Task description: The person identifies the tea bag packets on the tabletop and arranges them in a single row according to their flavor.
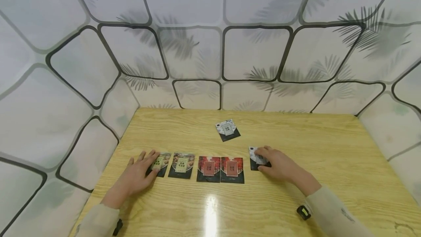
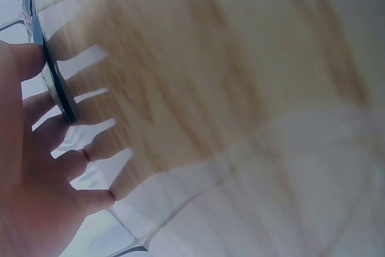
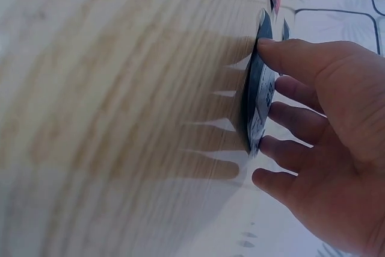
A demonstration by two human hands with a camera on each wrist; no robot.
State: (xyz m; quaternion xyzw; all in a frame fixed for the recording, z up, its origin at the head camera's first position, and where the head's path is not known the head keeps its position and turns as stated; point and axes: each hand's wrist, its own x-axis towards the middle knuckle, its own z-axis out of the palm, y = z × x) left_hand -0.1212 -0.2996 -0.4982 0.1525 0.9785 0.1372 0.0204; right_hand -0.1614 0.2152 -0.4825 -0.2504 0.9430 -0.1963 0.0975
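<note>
At the left end of a row of flat packets, my left hand (image 1: 138,176) lies spread with its fingertips and thumb on a green-labelled packet (image 1: 162,162), partly covering it. A matching green-labelled packet (image 1: 181,165) lies just to its right. My right hand (image 1: 279,164) rests its fingers and thumb on a black-and-white packet (image 1: 254,156) at the row's right end. In the right wrist view, the thumb touches one end of this packet (image 3: 260,100) and the other fingers extend over its face. The left wrist view shows the left packet (image 2: 59,91) edge-on under the fingers.
Two red packets (image 1: 208,169) lie side by side mid-row. Another black-and-white packet (image 1: 228,130) lies tilted farther back. All are on a wood-grain table (image 1: 296,134), whose back meets a patterned fabric wall (image 1: 194,54). A light glare shows near the front.
</note>
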